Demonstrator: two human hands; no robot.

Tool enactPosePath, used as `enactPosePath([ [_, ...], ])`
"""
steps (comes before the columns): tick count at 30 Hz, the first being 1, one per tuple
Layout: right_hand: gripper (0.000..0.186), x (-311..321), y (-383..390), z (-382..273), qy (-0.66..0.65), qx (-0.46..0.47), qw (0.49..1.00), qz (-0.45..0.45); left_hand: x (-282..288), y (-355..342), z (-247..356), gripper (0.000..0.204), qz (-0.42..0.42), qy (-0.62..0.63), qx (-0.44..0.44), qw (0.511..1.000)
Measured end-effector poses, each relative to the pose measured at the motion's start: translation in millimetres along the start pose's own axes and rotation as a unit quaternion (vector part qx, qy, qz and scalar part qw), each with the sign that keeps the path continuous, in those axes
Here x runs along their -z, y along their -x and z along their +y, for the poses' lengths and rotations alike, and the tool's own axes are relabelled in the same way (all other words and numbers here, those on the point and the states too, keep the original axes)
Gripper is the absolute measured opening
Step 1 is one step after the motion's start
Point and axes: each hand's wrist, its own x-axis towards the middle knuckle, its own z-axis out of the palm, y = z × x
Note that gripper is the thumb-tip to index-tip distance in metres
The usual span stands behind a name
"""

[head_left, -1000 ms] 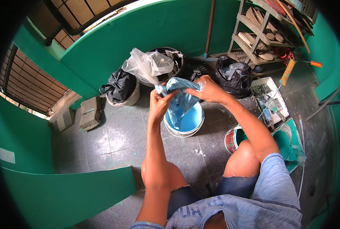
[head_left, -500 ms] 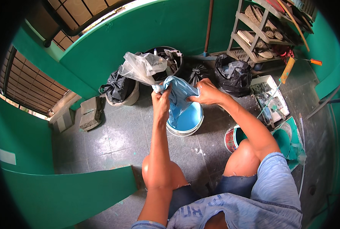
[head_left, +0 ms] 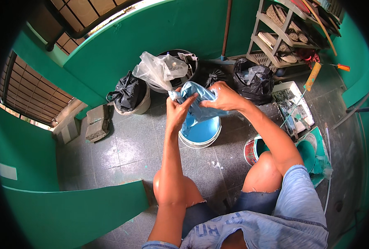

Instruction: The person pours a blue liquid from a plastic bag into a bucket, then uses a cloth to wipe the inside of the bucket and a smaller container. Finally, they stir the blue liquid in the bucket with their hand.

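Observation:
A plastic bag (head_left: 161, 69) is held up in front of me; its upper end is clear and crumpled, its lower part coated with light blue paint. My left hand (head_left: 178, 111) is closed round the bag's narrow, twisted neck, thumb stretched across the blue film. My right hand (head_left: 222, 98) pinches the blue-smeared part from the other side, with blue marks on its fingers. Just below both hands stands a white bucket (head_left: 197, 145) with light blue paint (head_left: 200, 132) inside. The bag hangs over the bucket's far side and hides part of its opening.
Black rubbish bags (head_left: 254, 89) and a bin (head_left: 195, 62) line the green wall. To the right lie a paint tray (head_left: 307, 110), a roller (head_left: 313, 76) and a paint can (head_left: 251, 151) beside my knee. A shoe rack (head_left: 275, 33) stands at the back right; stone blocks (head_left: 97, 123) lie left.
The blue part of the bag has been drawn up and bunched between my hands, with a fold now spread to the right under my right hand. The clear end has shifted slightly right.

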Motion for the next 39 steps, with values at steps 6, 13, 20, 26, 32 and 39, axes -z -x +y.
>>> enactPosePath([
  [6, 0.039, -11.8, 2.0, 29.6, 0.088, 0.027, 0.996, -0.011, 2.6, -3.3, -11.9, 0.01, 0.142, 0.114, -0.03, 0.983],
  [13, 0.047, -3.1, 14.9, 28.6, 0.186, -0.003, 0.982, 0.016, 12.0, -6.7, -16.4, 0.016, 0.053, 0.05, -0.019, 0.997],
  [20, 0.034, 16.7, 12.3, 8.5, -0.052, -0.03, 0.998, 0.024, 18.4, -9.7, -16.1, 0.02, 0.011, 0.065, 0.007, 0.998],
  [26, 0.033, 10.8, 8.4, 8.0, -0.026, 0.003, 0.998, 0.06, 6.7, -2.6, 0.3, 0.031, -0.036, -0.037, 0.047, 0.998],
  [32, 0.031, 10.7, 7.4, 11.8, -0.026, 0.075, 0.99, 0.113, 8.5, -5.2, -9.3, 0.013, 0.005, 0.008, 0.014, 1.0],
  [39, 0.033, 10.5, 4.3, 4.4, 0.076, 0.089, 0.989, 0.091, 8.2, -5.7, -18.1, 0.019, -0.056, -0.03, -0.001, 0.998],
])
